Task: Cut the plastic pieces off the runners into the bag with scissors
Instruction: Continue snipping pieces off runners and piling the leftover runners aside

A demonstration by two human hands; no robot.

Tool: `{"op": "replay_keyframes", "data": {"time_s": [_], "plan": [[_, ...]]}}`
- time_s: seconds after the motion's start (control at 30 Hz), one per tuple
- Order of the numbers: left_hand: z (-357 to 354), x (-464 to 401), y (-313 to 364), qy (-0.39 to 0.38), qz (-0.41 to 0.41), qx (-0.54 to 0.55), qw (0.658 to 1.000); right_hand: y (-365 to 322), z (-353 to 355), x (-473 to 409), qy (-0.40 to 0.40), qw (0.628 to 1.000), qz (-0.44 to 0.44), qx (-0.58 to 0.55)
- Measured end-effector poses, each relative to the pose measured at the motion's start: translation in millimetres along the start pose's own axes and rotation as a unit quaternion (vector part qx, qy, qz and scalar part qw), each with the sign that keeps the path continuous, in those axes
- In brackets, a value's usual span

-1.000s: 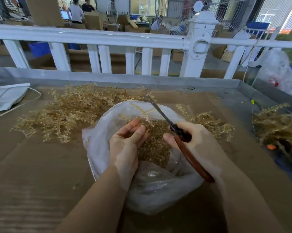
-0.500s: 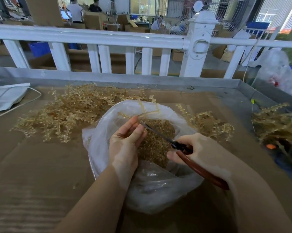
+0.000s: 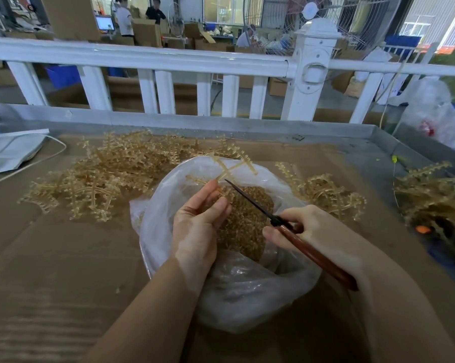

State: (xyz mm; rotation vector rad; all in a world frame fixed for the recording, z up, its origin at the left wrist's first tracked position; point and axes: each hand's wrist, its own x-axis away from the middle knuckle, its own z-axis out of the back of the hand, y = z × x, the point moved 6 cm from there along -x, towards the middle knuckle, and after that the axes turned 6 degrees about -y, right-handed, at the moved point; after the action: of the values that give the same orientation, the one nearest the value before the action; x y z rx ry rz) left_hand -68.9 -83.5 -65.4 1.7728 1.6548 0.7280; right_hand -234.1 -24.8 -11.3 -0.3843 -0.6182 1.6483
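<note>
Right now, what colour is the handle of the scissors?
Reddish brown, like polished wood. The scissors' handle shows best in the head view, gripped by the right hand.

A factory floor: stacked cardboard boxes, an industrial fan, workers packing behind a white railing.

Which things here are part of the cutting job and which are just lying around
In use: left hand holding a runner; right hand gripping scissors; bag of cut pieces; runner pile.
Lying about: white sheets, white railing, tied plastic bags.
</note>
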Motion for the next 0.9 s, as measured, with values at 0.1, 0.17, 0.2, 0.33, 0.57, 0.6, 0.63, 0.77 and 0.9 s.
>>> {"op": "replay_keyframes", "data": {"time_s": [0.1, 0.17, 0.2, 0.33, 0.57, 0.6, 0.63, 0.77, 0.9], "plan": [[-0.3, -0.3, 0.4, -0.003, 0.002, 0.007, 1.0, -2.5, -2.1, -0.8, -0.004, 1.0, 0.006, 0.015], [-0.6, -0.7, 0.1, -0.004, 0.007, 0.015, 1.0, -5.1, -4.3, -1.2, -0.012, 1.0, 0.014, 0.012], [-0.7, -1.0, -0.2, -0.004, 0.01, 0.019, 1.0, -6.3, -5.1, -1.3, -0.013, 1.0, 0.015, 0.01], [-0.6, -1.2, -1.0, -0.001, 0.016, 0.029, 0.999, -8.6, -6.6, -2.1, 0.008, 0.999, 0.007, 0.035], [-0.4, -2.5, -2.4, -0.002, 0.02, 0.033, 0.999, -20.1, -15.3, -1.5, 0.067, 0.993, 0.018, 0.091], [0.0, -2.8, -2.6, -0.004, 0.02, 0.032, 0.999, -20.9, -15.8, -1.4, 0.08, 0.992, 0.02, 0.094], [0.4, -3.0, -3.0, -0.006, 0.021, 0.031, 0.999, -21.6, -16.3, -1.1, 0.091, 0.991, 0.023, 0.097], [2.2, -4.2, -3.2, -0.008, 0.015, 0.025, 1.0, -22.8, -18.4, 0.7, 0.118, 0.987, 0.032, 0.101], [-2.0, -2.5, -1.7, -0.021, -0.007, 0.016, 1.0, -22.7, -19.6, 1.9, 0.127, 0.985, 0.035, 0.111]]}}
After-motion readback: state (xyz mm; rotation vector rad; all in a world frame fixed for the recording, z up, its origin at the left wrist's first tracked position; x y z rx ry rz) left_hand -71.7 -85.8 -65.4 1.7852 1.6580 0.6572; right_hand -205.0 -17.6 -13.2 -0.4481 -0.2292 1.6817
